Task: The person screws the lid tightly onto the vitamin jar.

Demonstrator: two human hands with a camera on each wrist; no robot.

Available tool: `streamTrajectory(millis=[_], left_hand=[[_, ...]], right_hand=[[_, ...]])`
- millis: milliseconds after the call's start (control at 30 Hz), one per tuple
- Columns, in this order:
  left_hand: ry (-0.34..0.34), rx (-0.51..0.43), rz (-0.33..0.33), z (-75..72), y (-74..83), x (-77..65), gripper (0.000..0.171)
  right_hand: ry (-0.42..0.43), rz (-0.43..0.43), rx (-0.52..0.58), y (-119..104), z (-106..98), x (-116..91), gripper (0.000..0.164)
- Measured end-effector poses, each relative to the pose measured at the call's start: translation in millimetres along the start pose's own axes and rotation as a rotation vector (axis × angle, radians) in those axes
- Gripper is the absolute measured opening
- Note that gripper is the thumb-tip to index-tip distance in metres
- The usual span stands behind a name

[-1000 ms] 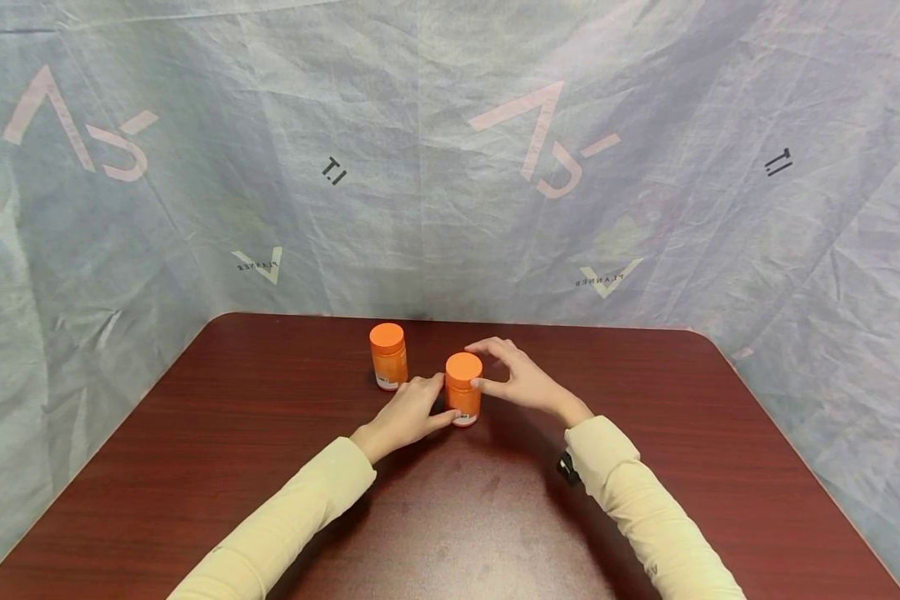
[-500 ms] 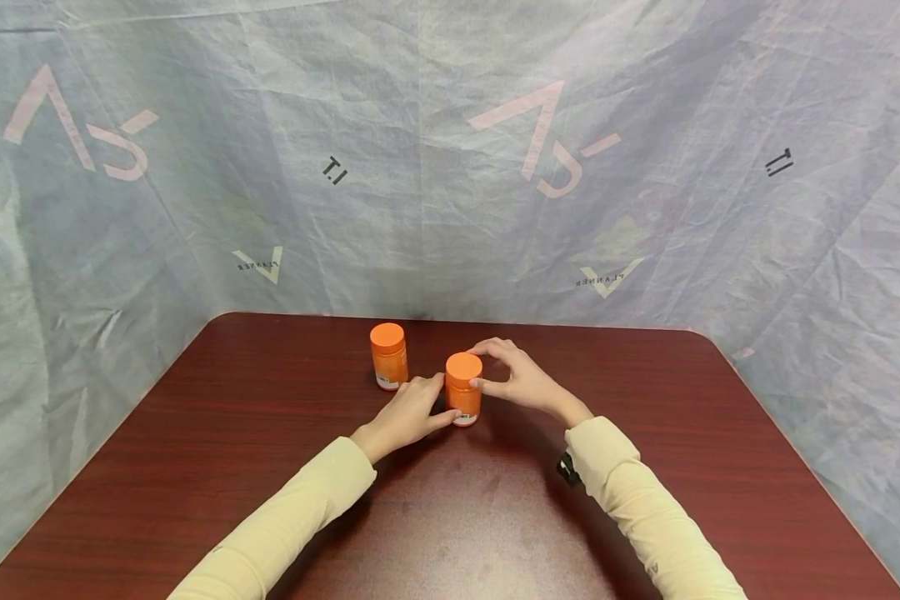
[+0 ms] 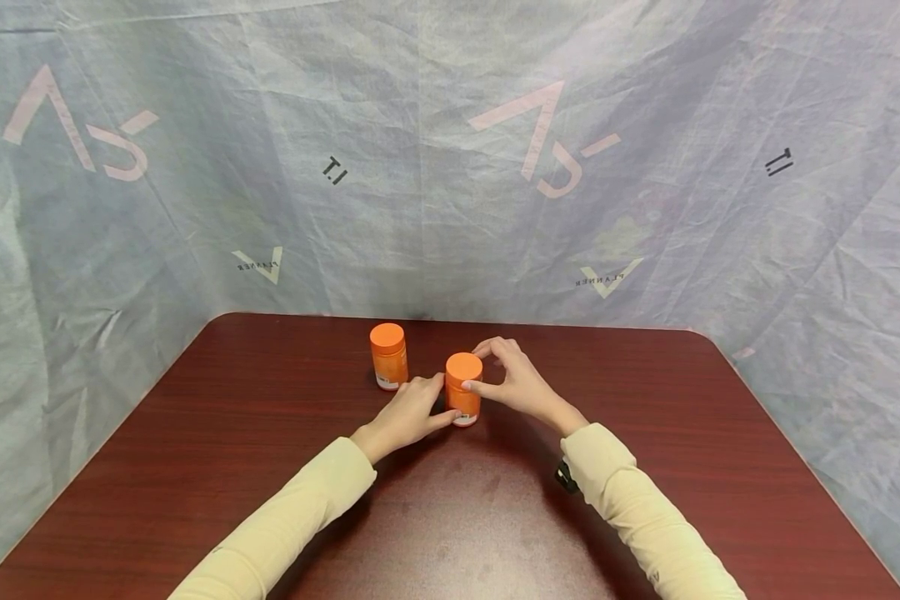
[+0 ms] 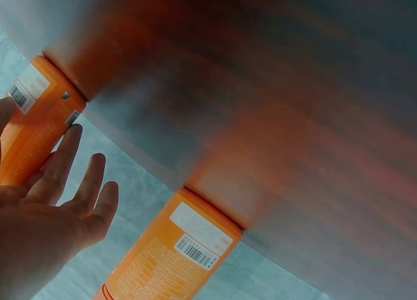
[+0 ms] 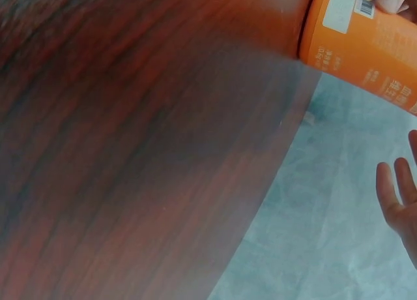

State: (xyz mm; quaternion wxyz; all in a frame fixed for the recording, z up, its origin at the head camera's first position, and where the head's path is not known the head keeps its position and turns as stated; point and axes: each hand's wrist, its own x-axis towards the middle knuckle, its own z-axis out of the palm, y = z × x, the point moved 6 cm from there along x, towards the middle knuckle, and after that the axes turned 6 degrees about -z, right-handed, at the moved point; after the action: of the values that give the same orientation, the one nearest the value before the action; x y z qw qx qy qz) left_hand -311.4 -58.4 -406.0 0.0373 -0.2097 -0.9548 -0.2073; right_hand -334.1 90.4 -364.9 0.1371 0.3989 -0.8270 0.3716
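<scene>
An orange bottle (image 3: 462,401) with a round orange lid (image 3: 464,365) stands upright on the table, between the two hands. My left hand (image 3: 407,415) grips its lower body, thumb at the front near the white label and fingers on the far left side. The thumb and index finger of my right hand (image 3: 521,383) pinch the lid from the right. In the right wrist view, the bottle (image 5: 365,42) shows at the top right, and some fingers of the right hand (image 5: 401,192) are spread apart from it. A second orange bottle (image 3: 390,364), also lidded, stands just beyond the left hand.
The dark red-brown wooden table (image 3: 285,433) reaches back to a grey cloth backdrop (image 3: 435,208) with printed marks. Cloth also hangs along both sides. A dark band (image 3: 566,473) shows under the right sleeve cuff.
My right thumb has slid left across the front of the lid, and the index finger has come back toward the right. The right wrist has dropped slightly. The left hand and both bottles stay put.
</scene>
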Motion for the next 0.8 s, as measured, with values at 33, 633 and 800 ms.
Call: streamTrajectory(millis=[33,633,800], left_hand=[[0.001,0.001,0.001,-0.1,0.1,0.0,0.050],[-0.012,-0.011,-0.009,-0.5,0.9,-1.2,0.050],[-0.014,-0.017,-0.007,-0.6,0.7,-1.5,0.051]], right_hand=[[0.003,0.000,-0.004,-0.3,-0.1,-0.1,0.040],[-0.135,0.038,0.064,4.8,-2.5,0.3,0.053],[-0.197,0.037,0.093,3.3,-2.7,2.2,0.050]])
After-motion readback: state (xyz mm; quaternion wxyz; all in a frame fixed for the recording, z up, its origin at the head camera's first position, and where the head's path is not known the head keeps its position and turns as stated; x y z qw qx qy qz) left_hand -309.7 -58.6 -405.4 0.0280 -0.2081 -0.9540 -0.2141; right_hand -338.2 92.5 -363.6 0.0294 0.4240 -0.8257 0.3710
